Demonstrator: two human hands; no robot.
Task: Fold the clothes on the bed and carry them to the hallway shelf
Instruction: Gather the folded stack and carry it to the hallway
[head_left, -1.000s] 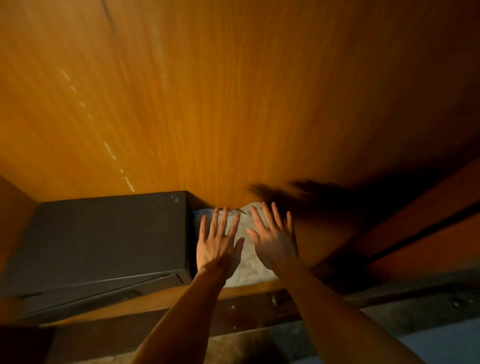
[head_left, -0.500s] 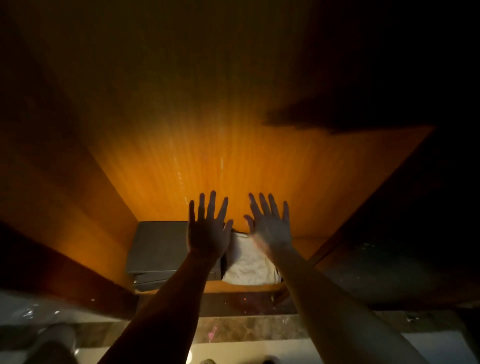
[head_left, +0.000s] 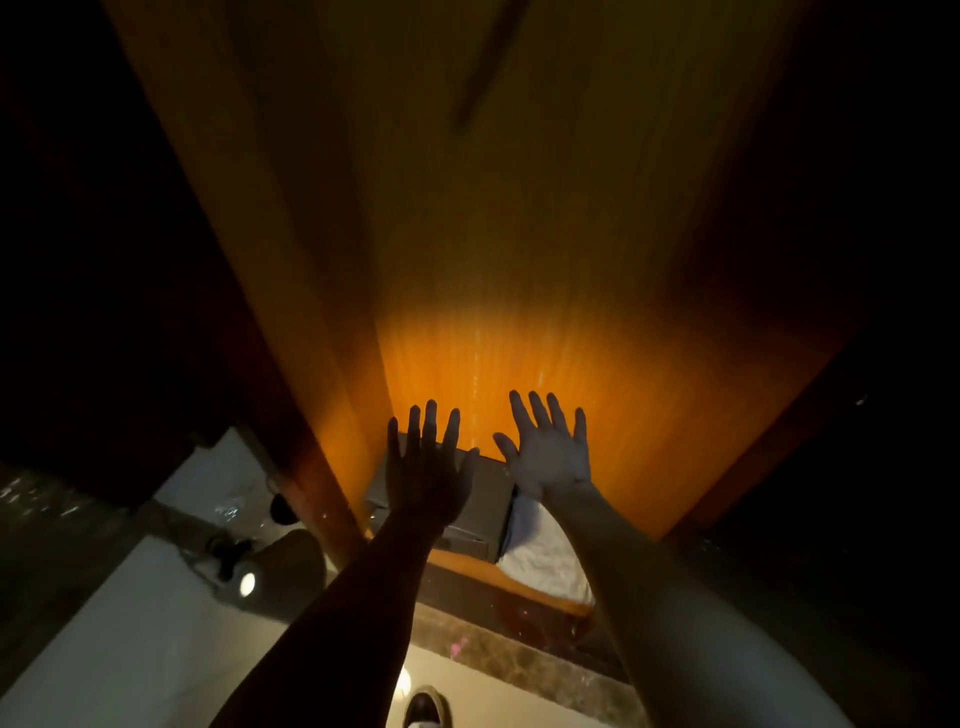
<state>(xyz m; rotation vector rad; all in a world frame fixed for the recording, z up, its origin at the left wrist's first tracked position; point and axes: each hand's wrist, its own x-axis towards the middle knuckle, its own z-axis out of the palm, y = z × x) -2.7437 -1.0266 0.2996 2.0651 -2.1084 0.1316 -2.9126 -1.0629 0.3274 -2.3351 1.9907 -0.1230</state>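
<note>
A folded white cloth (head_left: 545, 556) lies on the low wooden shelf (head_left: 467, 562), pressed against the right side of a dark grey box (head_left: 488, 499). My left hand (head_left: 426, 467) hovers spread over the box, fingers straight, holding nothing. My right hand (head_left: 550, 452) is also spread flat, raised above the far end of the cloth and apart from it. Both arms reach forward from the bottom of the view.
Orange wooden panels (head_left: 519, 260) wall in the shelf at the back and sides. A dark stone sill (head_left: 498, 644) runs below the shelf. On the pale floor at left stands a small device with a lit lamp (head_left: 247, 583). My shoe (head_left: 423, 709) shows at the bottom.
The view has pulled back and away from the shelf. Both hands have lifted off the white cloth and now hang spread in the air above it and the box.
</note>
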